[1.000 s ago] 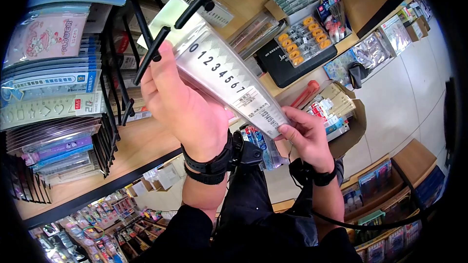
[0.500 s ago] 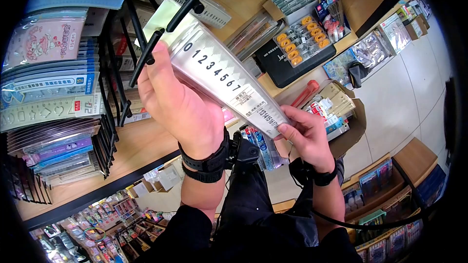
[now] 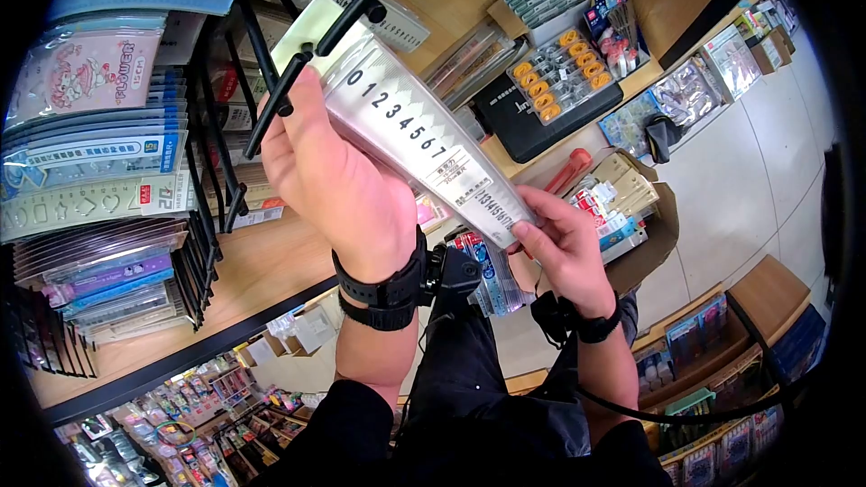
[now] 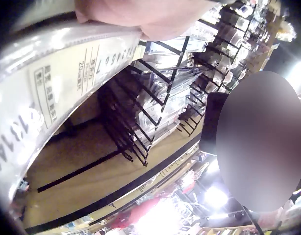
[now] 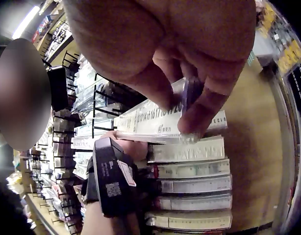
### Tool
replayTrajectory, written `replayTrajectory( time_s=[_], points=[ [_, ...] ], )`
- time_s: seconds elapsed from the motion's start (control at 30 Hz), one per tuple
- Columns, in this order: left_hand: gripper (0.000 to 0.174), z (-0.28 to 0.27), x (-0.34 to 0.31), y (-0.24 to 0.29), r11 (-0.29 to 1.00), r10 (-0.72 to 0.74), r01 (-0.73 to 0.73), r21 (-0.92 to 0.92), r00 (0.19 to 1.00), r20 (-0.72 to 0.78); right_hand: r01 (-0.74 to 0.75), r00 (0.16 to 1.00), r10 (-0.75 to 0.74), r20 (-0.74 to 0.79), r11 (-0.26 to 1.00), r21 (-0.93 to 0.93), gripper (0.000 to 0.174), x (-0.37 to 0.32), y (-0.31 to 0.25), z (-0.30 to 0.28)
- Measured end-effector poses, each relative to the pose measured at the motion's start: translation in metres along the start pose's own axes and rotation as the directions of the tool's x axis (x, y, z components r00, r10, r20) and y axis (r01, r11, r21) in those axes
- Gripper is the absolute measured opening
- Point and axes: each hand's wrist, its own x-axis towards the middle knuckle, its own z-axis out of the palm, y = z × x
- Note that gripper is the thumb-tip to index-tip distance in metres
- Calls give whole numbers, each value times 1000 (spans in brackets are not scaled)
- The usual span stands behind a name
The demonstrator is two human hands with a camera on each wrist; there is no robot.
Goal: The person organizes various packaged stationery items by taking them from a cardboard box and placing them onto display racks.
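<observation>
A clear ruler pack (image 3: 401,131) with large black numerals slants across the middle of the head view. Its pale header card (image 3: 311,27) is at the black display hook (image 3: 280,104). My left hand (image 3: 347,189) holds the pack's upper end from beneath, thumb near the hook's tip; most of its fingers are hidden behind the pack. At the lower end, my right hand (image 3: 568,252) pinches the corner between thumb and fingers. The right wrist view shows that pinch on the ruler pack (image 5: 155,120) up close, and in the left wrist view the pack (image 4: 62,78) bends below the hand.
More packaged rulers (image 3: 90,158) hang on black hooks at the left. A black case (image 3: 550,122) carrying a tray of orange items (image 3: 564,72) sits on the wooden shelf (image 3: 262,257). An open cardboard box (image 3: 658,225) of packets stands beyond my right hand.
Both hands keep their hold on the ruler pack. The pack and my left hand have shifted only slightly, along with a small sway of the head view.
</observation>
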Motion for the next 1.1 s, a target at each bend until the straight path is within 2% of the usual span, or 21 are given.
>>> replayTrajectory(
  time_s=[0.13,0.2,0.23,0.27,0.37,0.4,0.43,0.47,0.5,0.53,0.6,0.67,0.7,0.8,0.83,0.87,0.9,0.93,0.97,1.0,1.1],
  points=[
    [12,-4,8,-6,998,-43,43,39,999,-22,48,999,-48,-11,999,-11,34,16,8,3],
    [21,-2,4,-13,995,-86,83,-61,995,-45,12,999,-17,-37,991,-133,32,34,12,1],
    [31,-5,-4,-13,997,-81,80,-19,996,-40,140,987,-154,-52,970,-200,32,48,20,0],
    [31,-11,-8,-16,997,-80,79,-24,996,-34,186,980,-195,-45,972,-146,32,63,22,1],
    [34,-35,-18,-23,929,54,-71,364,997,55,284,955,-295,-36,942,-180,32,108,30,0],
    [34,-41,-17,-23,930,54,-71,362,997,56,291,952,-302,-41,939,-182,33,121,29,3],
    [37,-47,-16,-23,735,204,-341,586,935,289,297,949,-310,-49,937,-184,34,132,27,7],
    [40,-51,-13,-23,435,260,-590,680,805,533,298,949,-312,-51,936,-187,34,142,25,11],
    [44,-47,-11,-17,263,214,-696,668,717,663,276,955,-291,-50,939,-206,35,150,21,15],
    [44,-46,-6,-18,268,213,-696,666,717,663,254,961,-272,-52,940,-227,35,159,19,17],
    [51,-40,8,-24,82,148,-742,666,670,728,262,959,-280,-46,935,-241,36,179,27,18],
    [54,-37,27,-30,65,120,-740,670,672,731,276,952,-284,-117,958,-74,37,192,31,24],
    [54,-36,37,-33,0,126,-768,641,636,762,302,942,-313,-122,948,-97,37,198,38,23],
    [54,-36,52,-44,-181,69,-802,569,566,821,242,951,-231,-206,970,26,41,198,47,28],
    [54,-35,53,-48,-188,7,-785,591,600,800,202,941,-207,-267,978,-46,43,196,52,25],
    [54,-35,52,-52,-188,-63,-775,603,622,780,120,949,-107,-297,992,25,43,187,59,19],
    [53,-31,51,-55,-244,-61,-784,570,599,798,41,953,-69,-296,994,-100,42,175,65,16],
    [50,-40,53,-63,-279,18,-836,473,488,873,-57,949,-13,-316,975,-213,41,157,74,12],
    [47,-39,50,-68,-301,19,-844,444,460,888,-10,958,-64,-280,967,-254,39,132,88,4],
    [47,-36,47,-73,-315,-11,-839,444,471,882,39,966,-114,-233,952,-303,37,104,99,-4],
    [45,-44,49,-87,-368,-38,-834,410,455,890,-215,949,151,-276,952,-219,32,19,101,-21]
  ],
)
